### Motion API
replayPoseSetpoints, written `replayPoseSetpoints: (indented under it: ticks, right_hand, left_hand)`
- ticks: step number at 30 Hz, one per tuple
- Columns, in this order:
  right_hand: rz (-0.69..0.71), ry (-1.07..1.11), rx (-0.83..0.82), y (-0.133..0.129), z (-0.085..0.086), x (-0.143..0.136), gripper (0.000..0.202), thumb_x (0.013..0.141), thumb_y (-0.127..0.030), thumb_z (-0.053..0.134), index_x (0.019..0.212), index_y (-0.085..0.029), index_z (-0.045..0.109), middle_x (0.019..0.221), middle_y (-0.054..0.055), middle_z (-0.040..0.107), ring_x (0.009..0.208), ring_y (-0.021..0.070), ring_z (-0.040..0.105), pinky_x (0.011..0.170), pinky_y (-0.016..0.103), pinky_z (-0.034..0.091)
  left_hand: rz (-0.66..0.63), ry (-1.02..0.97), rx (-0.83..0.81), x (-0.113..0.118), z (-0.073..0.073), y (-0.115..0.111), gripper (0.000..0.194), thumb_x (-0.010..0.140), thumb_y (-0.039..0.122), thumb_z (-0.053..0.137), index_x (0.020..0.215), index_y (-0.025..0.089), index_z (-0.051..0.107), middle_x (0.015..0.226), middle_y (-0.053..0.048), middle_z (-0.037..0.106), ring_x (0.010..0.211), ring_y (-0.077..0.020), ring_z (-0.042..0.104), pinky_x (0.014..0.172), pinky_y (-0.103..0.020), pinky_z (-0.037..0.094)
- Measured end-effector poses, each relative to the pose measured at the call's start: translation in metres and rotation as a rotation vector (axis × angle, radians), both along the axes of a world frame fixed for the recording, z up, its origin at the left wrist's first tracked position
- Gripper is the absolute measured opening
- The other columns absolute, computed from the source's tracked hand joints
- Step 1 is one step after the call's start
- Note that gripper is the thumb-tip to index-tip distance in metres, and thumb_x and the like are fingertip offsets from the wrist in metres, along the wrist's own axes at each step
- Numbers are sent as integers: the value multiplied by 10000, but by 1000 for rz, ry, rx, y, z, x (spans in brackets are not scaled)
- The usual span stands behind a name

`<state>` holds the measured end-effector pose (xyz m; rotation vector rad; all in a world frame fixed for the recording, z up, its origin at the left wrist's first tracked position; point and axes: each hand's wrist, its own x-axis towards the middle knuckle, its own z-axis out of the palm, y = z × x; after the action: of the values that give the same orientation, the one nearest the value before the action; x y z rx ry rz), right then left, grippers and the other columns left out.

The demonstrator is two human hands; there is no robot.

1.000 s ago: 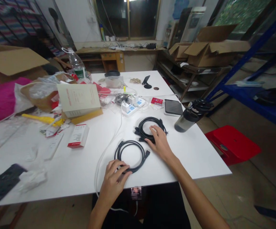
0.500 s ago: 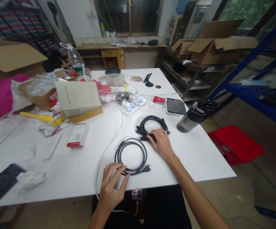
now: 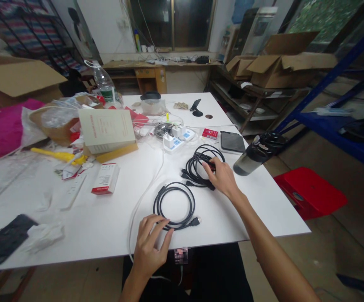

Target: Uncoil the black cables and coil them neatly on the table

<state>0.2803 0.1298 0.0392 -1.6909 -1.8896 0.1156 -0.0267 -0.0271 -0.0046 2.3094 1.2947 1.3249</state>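
A black cable coiled in a loop lies on the white table, its plug end pointing right. My left hand is at its lower left edge, thumb and fingers apart; whether the fingertips touch the cable I cannot tell. Farther back is a pile of coiled black cables with several plug ends at its left. My right hand pinches a coil at the right side of this pile, and some loops are raised off the rest.
A dark tumbler and a tablet-like device stand right of the pile. Behind are a white power strip and a red small box. A white-and-red box sits left; a white cord runs to the front edge.
My right hand has closed on a coil in the pile and moved slightly right and up, lifting and spreading the loops. My left hand has stayed beside the nearer coil.
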Motion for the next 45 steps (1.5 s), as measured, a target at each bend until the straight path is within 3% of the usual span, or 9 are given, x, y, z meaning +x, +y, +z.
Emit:
replayPoseSetpoints:
  ticks: [3, 6, 12, 18, 25, 32, 37, 42, 45]
  right_hand:
    - [-34, -51, -120, 4, 14, 4, 486, 1010, -680, 614, 1178, -225, 596, 973, 72, 798, 875, 286, 758, 684, 321, 429]
    - [25, -139, -167, 3, 19, 1, 362, 1076, -587, 549, 1118, -236, 627, 989, 70, 802, 894, 272, 759, 652, 306, 387]
    - [78, -159, -152, -1, 24, -5, 368, 1148, -411, 401, 1014, -226, 689, 1064, 93, 805, 963, 249, 750, 673, 296, 387]
    - [22, -94, -106, 1, 42, 5, 412, 1157, -426, 367, 1079, -240, 726, 998, 65, 827, 893, 243, 769, 709, 301, 439]
    - [28, 485, 183, -5, 100, 20, 539, 1088, -678, 458, 1052, -205, 715, 928, 66, 814, 743, 190, 761, 630, 277, 534]
    - [72, 886, 396, -31, 164, 19, 451, 1025, -644, 636, 988, -201, 711, 700, -3, 690, 512, 135, 598, 505, 279, 512]
    - [107, 1109, 304, -44, 171, 12, 532, 1014, -698, 607, 954, -184, 729, 549, -85, 380, 408, 95, 350, 385, 258, 309]
    - [127, 1073, 222, -65, 170, 2, 429, 976, -612, 728, 917, -187, 712, 608, -89, 298, 452, 79, 296, 398, 250, 251]
    - [187, 1087, 173, -85, 172, -5, 404, 1019, -585, 675, 904, -199, 704, 612, -83, 262, 479, 95, 275, 420, 256, 265]
  left_hand:
    - [0, -1, 6, 0, 0, 0, 395, 904, 29, 743, 1261, 190, 692, 1153, -131, 685, 1084, -293, 652, 951, -490, 555]
    - [0, 3, 6, 0, 0, -1, 393, 908, 29, 739, 1261, 194, 690, 1155, -133, 685, 1083, -295, 652, 951, -496, 554]
    - [11, 8, 20, 0, 1, -2, 371, 915, 39, 736, 1250, 193, 695, 1145, -131, 699, 1076, -295, 665, 949, -490, 559]
    - [18, 12, 18, -1, 0, -3, 372, 917, 61, 735, 1256, 211, 694, 1146, -129, 708, 1075, -297, 675, 952, -495, 564]
    - [20, 13, 25, -2, -1, -2, 388, 918, 50, 737, 1268, 208, 682, 1151, -132, 697, 1080, -292, 664, 960, -499, 555]
    - [11, 12, 12, -1, -1, -1, 376, 916, 49, 742, 1256, 200, 689, 1153, -126, 697, 1080, -287, 667, 969, -487, 550]
    - [13, 12, 33, 0, 1, -3, 369, 916, 53, 745, 1251, 199, 693, 1147, -126, 700, 1075, -286, 667, 959, -478, 555]
    - [12, 11, 38, -3, -1, -2, 365, 928, 64, 736, 1263, 203, 692, 1141, -128, 709, 1069, -284, 673, 950, -482, 559]
    - [5, -8, 37, -2, 1, -4, 366, 940, 81, 729, 1277, 220, 703, 1133, -123, 722, 1083, -291, 683, 965, -496, 560]
